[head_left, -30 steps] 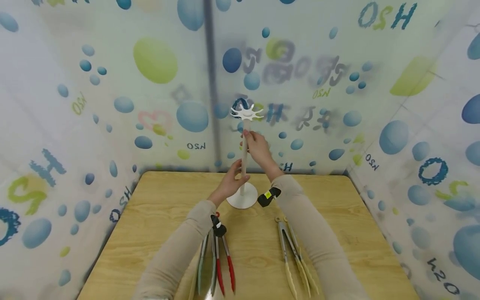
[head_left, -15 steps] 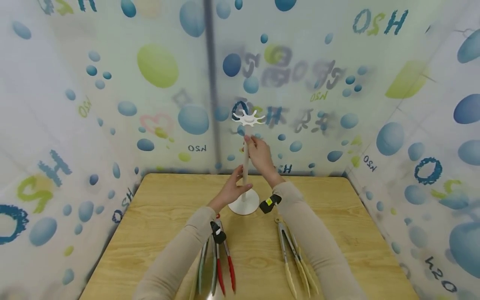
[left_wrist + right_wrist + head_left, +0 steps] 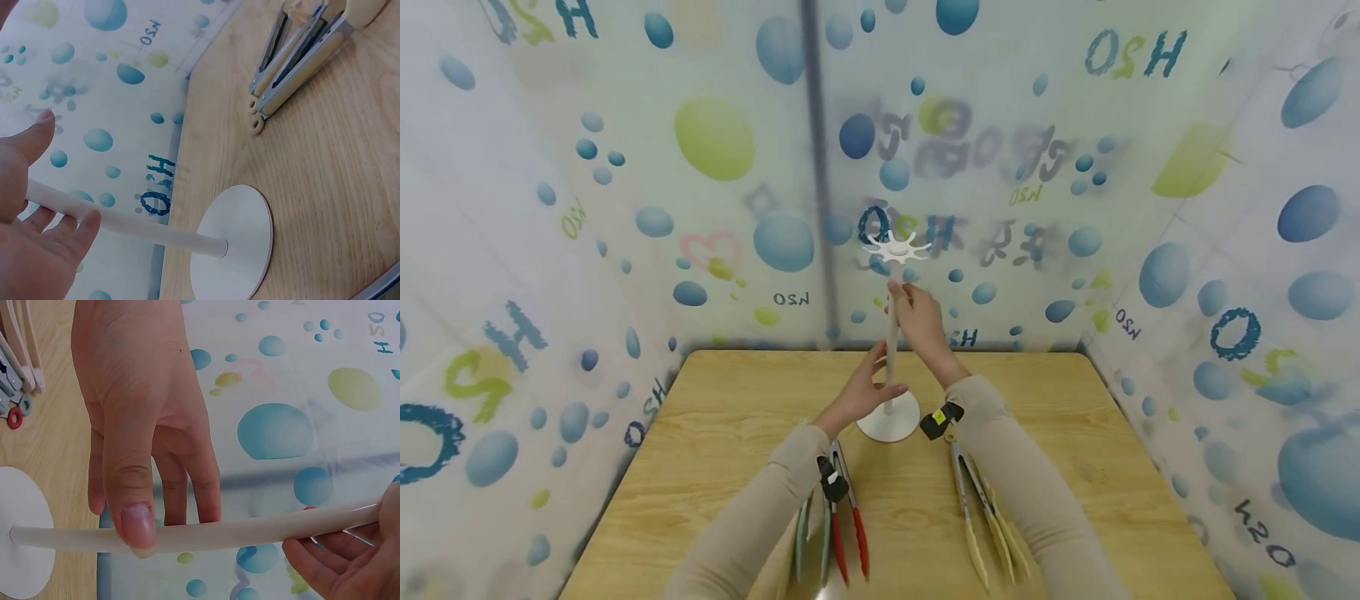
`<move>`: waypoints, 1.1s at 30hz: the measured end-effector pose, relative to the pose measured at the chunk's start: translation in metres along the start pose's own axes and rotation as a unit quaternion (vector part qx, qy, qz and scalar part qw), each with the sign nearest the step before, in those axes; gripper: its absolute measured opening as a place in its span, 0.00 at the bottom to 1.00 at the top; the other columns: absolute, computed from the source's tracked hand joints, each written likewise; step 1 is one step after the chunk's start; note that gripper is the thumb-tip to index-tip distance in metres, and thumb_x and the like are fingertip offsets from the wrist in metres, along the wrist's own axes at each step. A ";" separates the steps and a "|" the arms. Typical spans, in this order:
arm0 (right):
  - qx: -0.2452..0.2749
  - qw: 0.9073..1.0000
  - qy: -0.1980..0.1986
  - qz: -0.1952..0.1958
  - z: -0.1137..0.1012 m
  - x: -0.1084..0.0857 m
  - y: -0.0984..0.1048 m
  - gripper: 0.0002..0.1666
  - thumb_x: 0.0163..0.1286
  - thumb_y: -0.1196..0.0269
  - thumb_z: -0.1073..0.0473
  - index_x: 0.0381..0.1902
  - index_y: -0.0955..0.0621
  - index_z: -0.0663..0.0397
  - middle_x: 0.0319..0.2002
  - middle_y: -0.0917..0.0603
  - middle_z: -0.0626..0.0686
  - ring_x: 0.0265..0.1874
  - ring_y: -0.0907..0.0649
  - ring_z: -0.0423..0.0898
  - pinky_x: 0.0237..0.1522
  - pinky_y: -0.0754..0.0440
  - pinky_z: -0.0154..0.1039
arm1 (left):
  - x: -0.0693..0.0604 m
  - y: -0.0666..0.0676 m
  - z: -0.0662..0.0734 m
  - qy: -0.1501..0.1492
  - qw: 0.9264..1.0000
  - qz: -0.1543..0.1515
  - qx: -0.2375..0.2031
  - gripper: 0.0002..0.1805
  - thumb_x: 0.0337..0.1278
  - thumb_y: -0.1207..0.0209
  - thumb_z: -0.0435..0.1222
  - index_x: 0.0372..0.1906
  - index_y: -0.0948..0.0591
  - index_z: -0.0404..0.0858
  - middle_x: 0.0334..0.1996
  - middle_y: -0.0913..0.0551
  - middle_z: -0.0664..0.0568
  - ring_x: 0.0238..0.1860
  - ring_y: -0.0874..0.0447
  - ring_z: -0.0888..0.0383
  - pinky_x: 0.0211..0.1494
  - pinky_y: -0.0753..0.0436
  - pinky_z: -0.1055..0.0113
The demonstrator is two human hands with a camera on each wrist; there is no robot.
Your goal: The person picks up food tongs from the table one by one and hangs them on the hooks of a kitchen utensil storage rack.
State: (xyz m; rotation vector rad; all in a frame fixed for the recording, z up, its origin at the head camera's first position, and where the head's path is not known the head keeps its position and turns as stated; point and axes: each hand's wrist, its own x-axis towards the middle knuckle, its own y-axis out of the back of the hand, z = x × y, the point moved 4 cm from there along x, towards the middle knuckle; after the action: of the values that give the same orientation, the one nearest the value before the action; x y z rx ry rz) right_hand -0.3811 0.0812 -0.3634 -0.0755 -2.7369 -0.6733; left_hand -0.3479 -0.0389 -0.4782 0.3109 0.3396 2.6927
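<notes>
A white hook stand [image 3: 891, 346] with a round base and a star-shaped top [image 3: 897, 247] stands upright near the table's back. High on its pole, my right hand [image 3: 921, 321] grips with thumb and fingers; in the right wrist view those fingers sit beneath the pole. Lower down, my left hand [image 3: 859, 396] is loosely wrapped round the pole [image 3: 140, 226]. Its fingertips touch the pole in the left wrist view, while the thumb spreads away from them. The white base [image 3: 889, 421] rests on the wooden table. My right fingers are partly hidden behind the pole.
Red-handled tongs [image 3: 860, 542] and green-handled tongs [image 3: 800, 550] lie below my left forearm, which partly covers them. Cream-handled tongs [image 3: 973, 542] lie beside my right forearm. Patterned curtain walls [image 3: 715, 142] enclose the wooden table [image 3: 1075, 467] at the back and sides.
The head view has tilted and turned slightly, so the stand, hands and table edge appear lower. Both hands keep about the same places on the pole.
</notes>
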 end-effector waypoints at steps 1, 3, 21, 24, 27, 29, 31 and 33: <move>0.002 1.000 0.000 0.002 0.000 -0.003 0.001 0.34 0.76 0.56 0.32 0.40 0.18 0.54 0.33 0.12 0.56 0.27 0.20 0.49 0.30 0.26 0.38 | -0.002 -0.002 0.000 -0.001 1.000 -0.002 -0.005 0.50 0.61 0.35 0.32 0.80 0.54 0.44 0.80 0.52 0.42 0.78 0.47 0.38 0.67 0.26 0.40; 0.004 1.000 0.003 0.002 -0.001 -0.008 0.003 0.33 0.77 0.56 0.33 0.40 0.18 0.52 0.34 0.12 0.56 0.27 0.19 0.50 0.30 0.26 0.38 | -0.005 -0.004 0.000 -0.003 1.000 -0.004 -0.011 0.50 0.61 0.36 0.31 0.80 0.54 0.44 0.80 0.53 0.42 0.78 0.48 0.37 0.67 0.27 0.38; -0.002 1.000 -0.005 -0.007 -0.002 -0.033 0.011 0.35 0.76 0.56 0.31 0.46 0.18 0.53 0.38 0.11 0.55 0.36 0.12 0.52 0.36 0.17 0.44 | -0.030 -0.016 0.013 0.021 1.000 -0.017 0.016 0.49 0.62 0.36 0.36 0.80 0.54 0.45 0.78 0.48 0.40 0.77 0.45 0.38 0.66 0.23 0.45; 0.000 1.000 -0.004 -0.008 -0.003 -0.037 0.013 0.37 0.75 0.56 0.30 0.47 0.18 0.56 0.38 0.11 0.56 0.37 0.11 0.52 0.38 0.15 0.46 | -0.033 -0.017 0.014 0.024 0.999 -0.022 0.023 0.49 0.63 0.36 0.38 0.80 0.54 0.44 0.78 0.48 0.40 0.77 0.44 0.39 0.66 0.22 0.47; 0.002 1.000 0.001 -0.006 -0.005 -0.040 0.014 0.37 0.75 0.56 0.30 0.47 0.18 0.56 0.38 0.11 0.57 0.35 0.11 0.52 0.38 0.15 0.47 | -0.034 -0.018 0.014 0.021 0.999 -0.022 0.024 0.50 0.63 0.36 0.38 0.80 0.55 0.43 0.78 0.48 0.40 0.77 0.43 0.39 0.65 0.21 0.48; -0.001 1.000 0.005 -0.004 -0.005 -0.042 0.015 0.37 0.75 0.56 0.29 0.47 0.18 0.55 0.39 0.11 0.58 0.34 0.12 0.52 0.37 0.16 0.46 | -0.034 -0.019 0.013 0.022 0.999 -0.020 0.023 0.50 0.63 0.36 0.38 0.80 0.55 0.43 0.78 0.47 0.41 0.77 0.43 0.40 0.65 0.21 0.49; -0.001 1.000 0.007 -0.002 -0.005 -0.043 0.015 0.36 0.75 0.57 0.30 0.46 0.18 0.54 0.39 0.11 0.59 0.33 0.12 0.52 0.36 0.16 0.45 | -0.035 -0.019 0.013 0.020 0.999 -0.021 0.022 0.50 0.63 0.36 0.38 0.80 0.55 0.44 0.78 0.48 0.41 0.77 0.43 0.40 0.65 0.21 0.49; -0.002 1.000 0.005 -0.001 -0.005 -0.043 0.014 0.36 0.75 0.57 0.29 0.45 0.18 0.53 0.39 0.11 0.59 0.33 0.12 0.52 0.35 0.17 0.43 | -0.036 -0.019 0.012 0.020 0.999 -0.022 0.022 0.50 0.63 0.36 0.38 0.80 0.56 0.43 0.78 0.48 0.41 0.77 0.44 0.39 0.66 0.22 0.48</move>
State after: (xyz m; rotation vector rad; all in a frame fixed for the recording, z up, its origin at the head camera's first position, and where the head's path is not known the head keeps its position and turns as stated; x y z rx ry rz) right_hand -0.3371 0.0926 -0.3668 -0.0701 -2.7275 -0.6771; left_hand -0.3058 -0.0348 -0.4776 0.2608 0.4129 2.6541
